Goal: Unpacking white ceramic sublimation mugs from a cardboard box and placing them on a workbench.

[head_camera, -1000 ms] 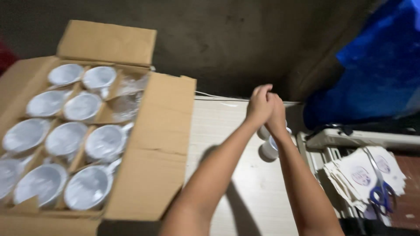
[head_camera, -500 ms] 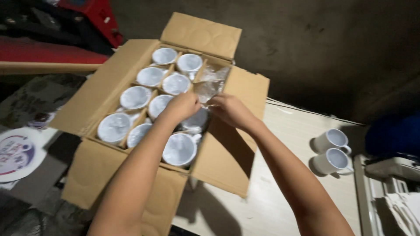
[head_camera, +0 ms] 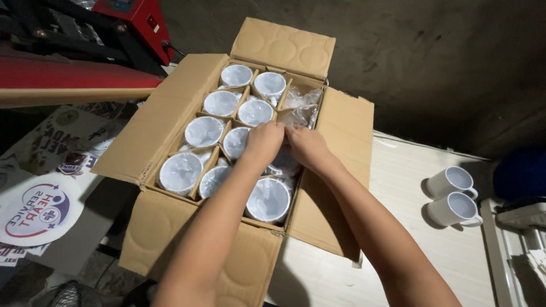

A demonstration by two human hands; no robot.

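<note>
Head view looks down on an open cardboard box (head_camera: pixel 170 122) whose flaps are folded outward, standing at the left end of a pale table (head_camera: pixel 398 187). Cardboard dividers split the box into cells, and white mugs (head_camera: pixel 222 103) stand upright in most of them, some wrapped in clear plastic. Both of the person's arms reach into the box from the bottom of the frame. The left hand (head_camera: pixel 263 143) and the right hand (head_camera: pixel 307 146) meet side by side, nearly touching, over a cell in the right-hand column near the middle of the box. Their fingers curl downward into that cell, where a plastic-wrapped mug (head_camera: pixel 282 166) shows just below them; whether the fingers are clamped on it or only resting against the wrap cannot be told, since the backs of the hands hide the tips. Loose clear plastic (head_camera: pixel 300 108) fills the cells just beyond the hands, toward the far right corner of the box. Well apart from the box, at the right end of the table, two more white mugs (head_camera: pixel 452 196) stand side by side with their handles turned to the right. Left of the box lie printed round stickers (head_camera: pixel 34 211), and a red machine (head_camera: pixel 128 23) stands at the upper left.
</note>
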